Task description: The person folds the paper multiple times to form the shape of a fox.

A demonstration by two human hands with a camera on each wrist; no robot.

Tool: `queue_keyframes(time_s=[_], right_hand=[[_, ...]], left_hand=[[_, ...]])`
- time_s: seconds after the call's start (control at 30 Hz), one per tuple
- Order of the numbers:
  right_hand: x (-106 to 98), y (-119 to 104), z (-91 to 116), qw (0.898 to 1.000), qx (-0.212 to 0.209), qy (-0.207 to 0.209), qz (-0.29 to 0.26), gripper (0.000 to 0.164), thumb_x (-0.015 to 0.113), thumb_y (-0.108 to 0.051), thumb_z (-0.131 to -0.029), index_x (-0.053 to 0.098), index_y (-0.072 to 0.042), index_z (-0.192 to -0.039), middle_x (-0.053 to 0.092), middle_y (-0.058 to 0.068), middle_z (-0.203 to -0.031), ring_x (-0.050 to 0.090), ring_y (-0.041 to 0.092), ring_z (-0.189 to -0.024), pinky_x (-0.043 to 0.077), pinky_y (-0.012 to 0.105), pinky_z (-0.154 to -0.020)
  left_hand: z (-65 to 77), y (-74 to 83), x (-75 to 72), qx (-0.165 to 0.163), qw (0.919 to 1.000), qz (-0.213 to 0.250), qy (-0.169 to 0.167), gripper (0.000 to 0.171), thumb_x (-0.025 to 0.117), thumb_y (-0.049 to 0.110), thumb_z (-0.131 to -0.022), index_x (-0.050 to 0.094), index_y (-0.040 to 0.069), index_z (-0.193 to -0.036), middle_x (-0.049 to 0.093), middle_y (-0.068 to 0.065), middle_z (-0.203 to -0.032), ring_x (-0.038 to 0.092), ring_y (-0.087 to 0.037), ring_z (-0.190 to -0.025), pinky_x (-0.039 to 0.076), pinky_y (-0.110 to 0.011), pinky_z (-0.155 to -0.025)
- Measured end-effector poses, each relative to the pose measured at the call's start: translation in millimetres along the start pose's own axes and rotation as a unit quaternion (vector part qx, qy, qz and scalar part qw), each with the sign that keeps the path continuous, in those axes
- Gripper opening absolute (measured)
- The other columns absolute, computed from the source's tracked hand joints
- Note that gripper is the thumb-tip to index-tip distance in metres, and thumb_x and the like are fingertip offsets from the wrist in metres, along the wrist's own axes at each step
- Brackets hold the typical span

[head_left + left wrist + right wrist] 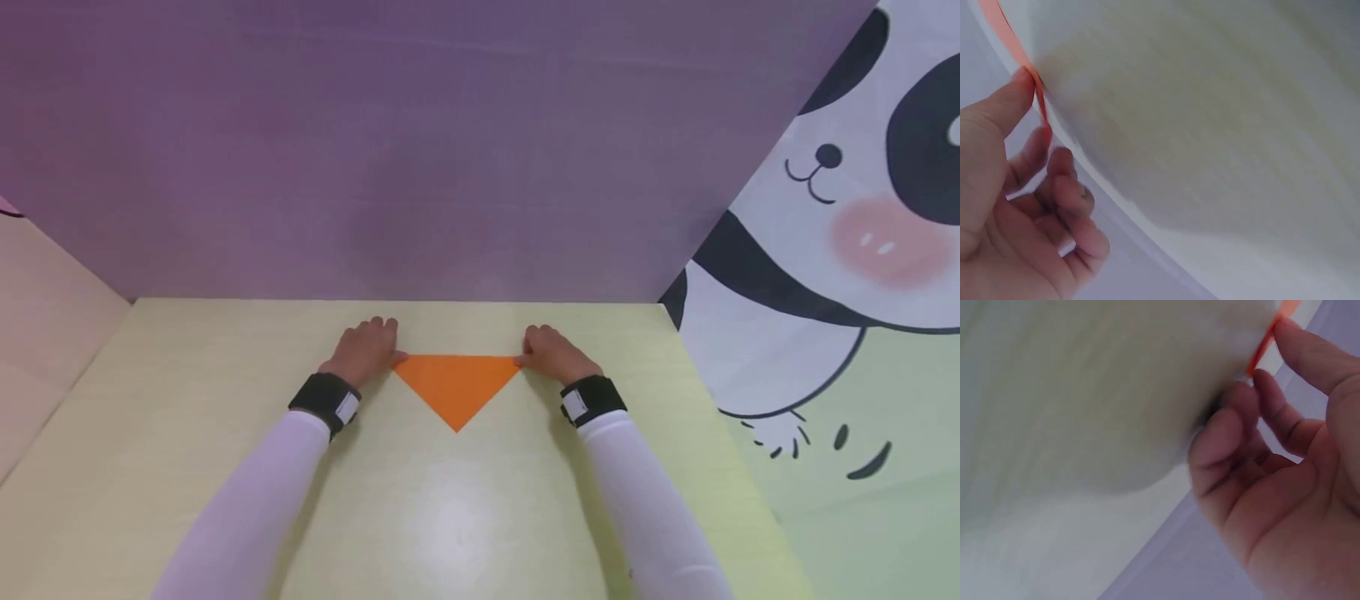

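An orange paper triangle (457,389) has its long edge at the far side and one corner pointing toward the person. At its left corner, the left hand (365,350) pinches the paper between thumb and forefinger. The right hand (555,354) pinches the right corner in the same manner. In the left wrist view a thin orange paper strip (1007,34) runs between the thumb and forefinger, the other fingers curled beside it. The right wrist view shows the orange paper (1266,344) at the thumb tip, mostly out of frame.
A pale wooden table (450,517) lies under the hands, with a purple cloth wall (450,150) along its far edge. On the right hangs a panda-printed sheet (787,358). Both wrists wear black straps, the left strap (326,402) and the right strap (592,400).
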State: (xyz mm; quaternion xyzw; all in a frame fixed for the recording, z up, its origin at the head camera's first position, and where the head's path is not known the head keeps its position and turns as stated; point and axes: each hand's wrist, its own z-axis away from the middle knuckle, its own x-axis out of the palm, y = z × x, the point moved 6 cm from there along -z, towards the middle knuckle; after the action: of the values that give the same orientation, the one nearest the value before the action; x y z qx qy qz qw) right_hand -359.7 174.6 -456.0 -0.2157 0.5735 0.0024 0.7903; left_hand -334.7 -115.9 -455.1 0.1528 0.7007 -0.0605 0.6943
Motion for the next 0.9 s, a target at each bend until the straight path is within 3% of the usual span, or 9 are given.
queue_keyframes(time_s=[0.13,0.37,0.57,0.67,0.77,0.9], right_hand=[[0,2,0,1.000,-0.002,0.000,-0.011,0.025,0.065,-0.030,-0.092,0.054,-0.009,-0.098,0.051,0.008,-0.092,0.047,0.022,-0.085,0.040,0.031,-0.073],[1,-1,0,1.000,-0.020,0.021,0.003,0.022,0.064,-0.026,-0.093,0.054,-0.008,-0.096,0.051,0.008,-0.091,0.047,0.021,-0.085,0.041,0.031,-0.074],[2,-1,2,0.998,-0.031,0.043,0.015,0.020,0.061,-0.026,-0.093,0.053,-0.008,-0.097,0.049,0.010,-0.094,0.048,0.022,-0.086,0.044,0.032,-0.077],[0,-1,7,0.997,-0.036,0.063,0.019,0.020,0.056,-0.025,-0.094,0.053,-0.006,-0.101,0.049,0.011,-0.098,0.048,0.022,-0.088,0.046,0.035,-0.080],[-3,-9,15,0.990,-0.081,0.103,0.047,0.023,0.054,-0.022,-0.095,0.056,-0.003,-0.107,0.052,0.013,-0.102,0.051,0.025,-0.091,0.049,0.037,-0.084],[-5,-31,31,0.970,-0.169,0.160,0.077,0.028,0.062,-0.020,-0.093,0.061,0.000,-0.114,0.059,0.016,-0.113,0.058,0.029,-0.102,0.050,0.038,-0.093]], left_hand=[[-0.7,5.9,-1.0,0.017,0.9993,-0.031,0.015,0.039,0.068,0.033,-0.089,0.059,-0.001,-0.105,0.059,-0.019,-0.092,0.060,-0.034,-0.082,0.054,-0.048,-0.066],[1.1,16.0,2.8,0.053,0.9983,-0.019,0.018,0.023,0.062,0.017,-0.093,0.061,-0.004,-0.102,0.057,-0.018,-0.087,0.059,-0.030,-0.076,0.054,-0.043,-0.065],[5.1,16.3,-1.3,0.044,0.9989,-0.006,0.017,0.021,0.058,0.014,-0.093,0.062,-0.004,-0.103,0.057,-0.018,-0.087,0.057,-0.029,-0.076,0.053,-0.041,-0.067],[9.6,16.5,-8.9,0.036,0.9988,-0.005,0.032,0.023,0.059,0.017,-0.092,0.062,-0.003,-0.101,0.057,-0.017,-0.086,0.057,-0.029,-0.075,0.053,-0.042,-0.064],[17.2,19.7,-17.8,0.043,0.9967,-0.013,0.067,0.020,0.061,0.017,-0.090,0.063,-0.001,-0.097,0.057,-0.015,-0.083,0.057,-0.029,-0.074,0.052,-0.042,-0.061],[29.9,33.0,-23.7,0.096,0.9913,0.017,0.089,0.016,0.064,0.012,-0.087,0.066,0.001,-0.098,0.062,-0.014,-0.091,0.059,-0.028,-0.082,0.054,-0.040,-0.069]])
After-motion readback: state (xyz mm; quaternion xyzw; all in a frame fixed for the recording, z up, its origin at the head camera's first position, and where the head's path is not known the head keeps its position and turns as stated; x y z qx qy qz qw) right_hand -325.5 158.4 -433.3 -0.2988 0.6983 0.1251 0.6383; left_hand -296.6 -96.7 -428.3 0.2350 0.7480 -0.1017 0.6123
